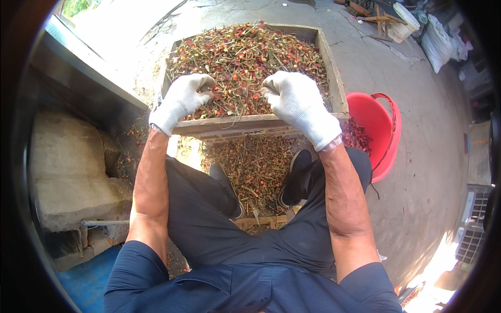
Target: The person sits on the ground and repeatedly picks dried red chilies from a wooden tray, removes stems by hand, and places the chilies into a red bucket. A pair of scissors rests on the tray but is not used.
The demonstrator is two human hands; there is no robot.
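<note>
A wooden-framed tray (339,78) stands before me, heaped with dried chili stems and red chili pieces (242,66). White knit gloves cover both hands. Over the near left part of the heap is my left hand (190,92), its fingers and thumb curled toward the middle. My right hand (293,92) faces it from the right, fingers also bent inward close to the stems. Whether either hand pinches a small piece cannot be made out. More stems and chili bits (256,168) lie below the tray, between my shoes.
A red plastic tub (385,137) with dark red chili pieces (355,135) stands right of the tray. A concrete block (70,168) is at left. White sacks (436,43), a white bucket (405,23) and a small wooden stand (379,21) sit at the far right.
</note>
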